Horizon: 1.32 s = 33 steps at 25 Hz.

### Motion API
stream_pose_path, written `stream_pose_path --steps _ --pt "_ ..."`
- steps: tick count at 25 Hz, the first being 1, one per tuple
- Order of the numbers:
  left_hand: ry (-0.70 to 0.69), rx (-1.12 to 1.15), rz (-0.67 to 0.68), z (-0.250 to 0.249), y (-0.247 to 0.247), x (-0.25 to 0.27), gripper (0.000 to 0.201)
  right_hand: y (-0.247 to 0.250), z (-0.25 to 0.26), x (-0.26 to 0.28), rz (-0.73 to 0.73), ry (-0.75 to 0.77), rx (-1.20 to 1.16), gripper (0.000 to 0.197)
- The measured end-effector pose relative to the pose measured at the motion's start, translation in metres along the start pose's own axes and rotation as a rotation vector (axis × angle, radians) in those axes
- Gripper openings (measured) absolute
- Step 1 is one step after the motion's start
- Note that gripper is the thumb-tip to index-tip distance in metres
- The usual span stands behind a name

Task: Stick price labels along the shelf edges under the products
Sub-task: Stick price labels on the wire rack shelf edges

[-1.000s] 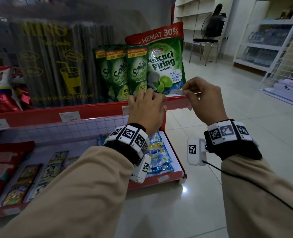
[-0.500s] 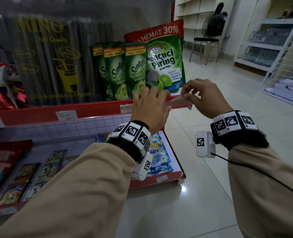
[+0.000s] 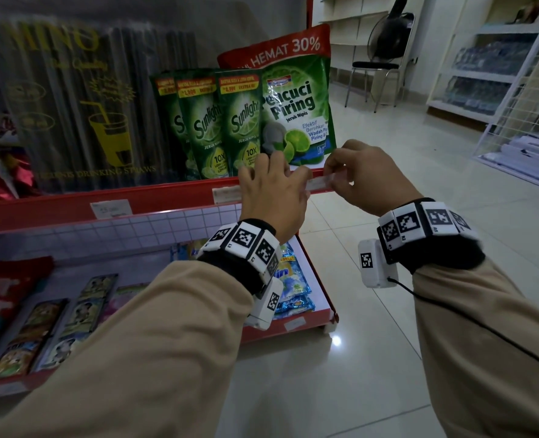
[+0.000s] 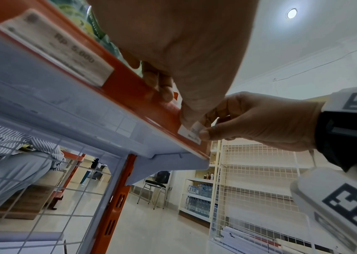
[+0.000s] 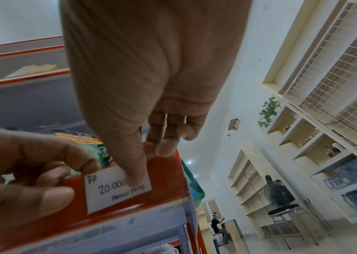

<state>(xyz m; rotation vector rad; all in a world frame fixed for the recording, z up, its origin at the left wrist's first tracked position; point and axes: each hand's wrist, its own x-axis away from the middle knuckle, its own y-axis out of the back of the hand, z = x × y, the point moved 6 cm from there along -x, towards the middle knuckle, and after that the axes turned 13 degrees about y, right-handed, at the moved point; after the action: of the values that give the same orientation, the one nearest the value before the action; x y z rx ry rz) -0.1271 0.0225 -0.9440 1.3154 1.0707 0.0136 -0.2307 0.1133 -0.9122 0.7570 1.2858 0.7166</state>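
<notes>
A white handwritten price label (image 5: 116,190) lies flat on the red shelf edge (image 3: 173,197), under the big green Pencuci Piring pouch (image 3: 296,109). My right hand (image 3: 337,177) pinches its right end: the thumb (image 5: 134,177) presses the label's face and the fingers curl over the shelf lip. My left hand (image 3: 293,181) holds the left end, with a curled fingertip (image 5: 86,165) on the upper corner. In the left wrist view the label (image 4: 191,133) shows between both hands. Two other labels (image 3: 227,194) (image 3: 111,208) sit further left on the same edge.
Sunlight pouches (image 3: 224,121) and a pack of drinking straws (image 3: 72,105) stand on the shelf. Below, a lower shelf (image 3: 321,298) holds sachets. The shelf ends just right of my hands, with tiled floor beyond. A chair (image 3: 375,64) and a white wire rack (image 3: 520,115) stand further off.
Both hands brought the label down from in front of the pouch to the red shelf edge, where it now lies flat.
</notes>
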Motion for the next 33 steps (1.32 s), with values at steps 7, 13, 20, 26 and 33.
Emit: stream_pose_path --steps 7,13,20,26,33 --pt "-0.013 -0.035 -0.011 -0.0004 0.0000 0.0018 0.022 -0.0003 -0.0035 -0.0039 0.099 0.002 0.087 0.015" --pt "-0.010 -0.046 0.006 -0.0017 0.0006 0.0000 0.018 0.0013 -0.0012 -0.0058 0.166 0.001 0.121 0.016" --pt "-0.021 -0.013 0.022 -0.0002 0.0009 -0.0017 0.019 0.0002 -0.0007 -0.0020 0.107 -0.013 0.122 0.015" --pt "-0.029 -0.024 -0.007 0.0005 0.0040 -0.0001 0.021 -0.0003 -0.0012 -0.0023 0.136 -0.011 0.143 0.017" --pt "-0.011 -0.035 0.031 0.0005 0.0054 0.0011 0.020 0.0022 -0.0009 -0.0008 0.049 0.001 0.133 0.018"
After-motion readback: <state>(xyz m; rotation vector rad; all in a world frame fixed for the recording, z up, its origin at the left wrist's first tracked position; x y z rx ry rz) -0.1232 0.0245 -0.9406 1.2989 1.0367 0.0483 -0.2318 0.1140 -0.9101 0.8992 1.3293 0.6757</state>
